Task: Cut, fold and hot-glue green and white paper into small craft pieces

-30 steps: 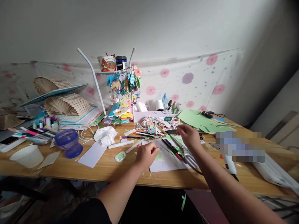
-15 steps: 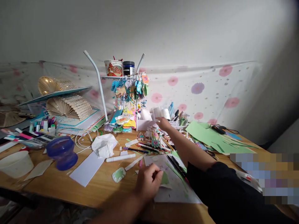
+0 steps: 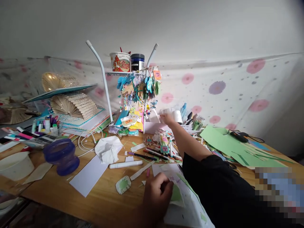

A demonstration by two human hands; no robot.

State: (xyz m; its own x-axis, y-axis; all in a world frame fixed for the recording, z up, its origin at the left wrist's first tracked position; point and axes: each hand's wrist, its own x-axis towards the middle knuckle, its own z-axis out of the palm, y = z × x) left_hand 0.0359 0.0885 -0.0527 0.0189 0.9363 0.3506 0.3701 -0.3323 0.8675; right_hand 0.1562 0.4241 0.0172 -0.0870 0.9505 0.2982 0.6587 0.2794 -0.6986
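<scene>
- The left hand [image 3: 155, 198] rests low on the wooden table [image 3: 99, 196], close to the near edge, its fingers curled shut and pinching a small green paper piece [image 3: 177, 193].
- That green piece lies on a white sheet of paper [image 3: 187, 209], which is marked with green scraps and spreads toward the bottom edge of the view.
- The right arm, in a black sleeve [image 3: 220, 190], reaches away across the table toward the back.
- The right hand [image 3: 166, 118] is at a white organiser box [image 3: 152, 126], beside a white roll of tape [image 3: 177, 116]; its fingers sit at the box's rim, and it is too small and far off to tell whether they grip anything.
- Just in front of the box lies a heap of small colourful paper cut-outs [image 3: 163, 139] with pencils and pens among them.
- Behind the box stands a rack hung with bright craft pieces [image 3: 140, 87], topped by a noodle cup [image 3: 120, 61] and a dark jar [image 3: 137, 61].
- Left of the left hand lie a white marker [image 3: 125, 164], a crumpled tissue [image 3: 108, 148], a white card strip [image 3: 89, 175] and a purple plastic cup [image 3: 61, 155].
- To the right, large green paper sheets [image 3: 228, 145] are spread on the table.
- At the far left are folded paper fans [image 3: 73, 106] and a row of markers [image 3: 45, 125].
</scene>
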